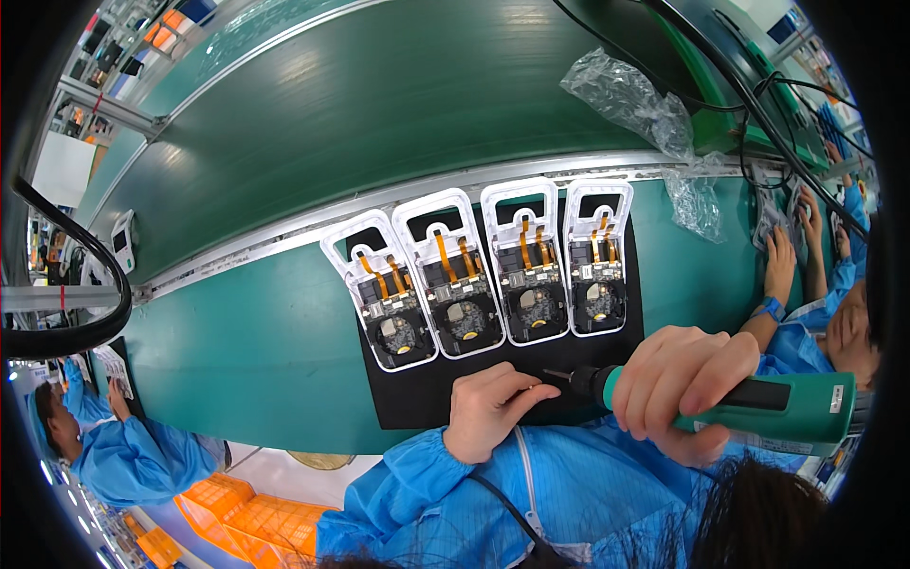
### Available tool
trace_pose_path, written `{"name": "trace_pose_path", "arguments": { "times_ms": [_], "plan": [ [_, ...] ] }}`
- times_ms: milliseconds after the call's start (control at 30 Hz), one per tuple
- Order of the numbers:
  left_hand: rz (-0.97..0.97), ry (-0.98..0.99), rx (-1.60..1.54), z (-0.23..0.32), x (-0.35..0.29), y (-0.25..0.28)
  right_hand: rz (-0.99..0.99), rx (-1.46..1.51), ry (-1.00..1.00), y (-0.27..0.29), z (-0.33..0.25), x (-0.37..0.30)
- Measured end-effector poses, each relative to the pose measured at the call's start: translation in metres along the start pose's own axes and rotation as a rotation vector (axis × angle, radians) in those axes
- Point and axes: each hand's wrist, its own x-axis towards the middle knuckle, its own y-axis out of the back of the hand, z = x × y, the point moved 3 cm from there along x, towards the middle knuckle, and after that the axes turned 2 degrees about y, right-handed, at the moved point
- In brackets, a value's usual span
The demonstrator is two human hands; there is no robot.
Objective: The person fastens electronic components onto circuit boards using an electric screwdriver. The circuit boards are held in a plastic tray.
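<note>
My right hand [678, 389] is wrapped round a green and black electric screwdriver [796, 412], its bit pointing left. Just beyond the bit's tip, my left hand [493, 403] is closed, thumb and forefinger pinched together; anything between them is too small to make out. Both hands are over the near edge of a black mat [412, 398]. On the mat, several white device housings stand in a row, including the leftmost housing [379, 289] and the rightmost housing [598, 256]. Each holds a dark circuit board with orange ribbon cables and has a window opening at its far end.
Behind the housings, a metal rail [284, 226] borders a green conveyor belt [379, 104]. Crumpled clear plastic bags [630, 100] lie at the far right. Black cables [749, 104] hang there. Co-workers in blue sit at both sides. Orange crates [256, 522] stand lower left.
</note>
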Motion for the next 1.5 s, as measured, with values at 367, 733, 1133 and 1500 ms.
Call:
{"name": "trace_pose_path", "arguments": {
  "times_ms": [367,733,1133,1500],
  "plan": [
    [0.096,-0.309,0.288,0.010,0.007,0.009,-0.126,-0.007,-0.144,-0.005,0.015,-0.006],
    [0.054,-0.371,0.400,0.012,0.003,0.010,-0.107,0.034,-0.134,-0.003,0.023,-0.010],
    [0.081,-0.257,0.727,0.008,0.002,-0.004,0.009,-0.110,0.001,0.004,0.018,0.022],
    [-0.049,-0.079,0.876,0.008,0.003,-0.005,0.158,-0.152,-0.211,0.001,0.043,0.021]
  ]
}}
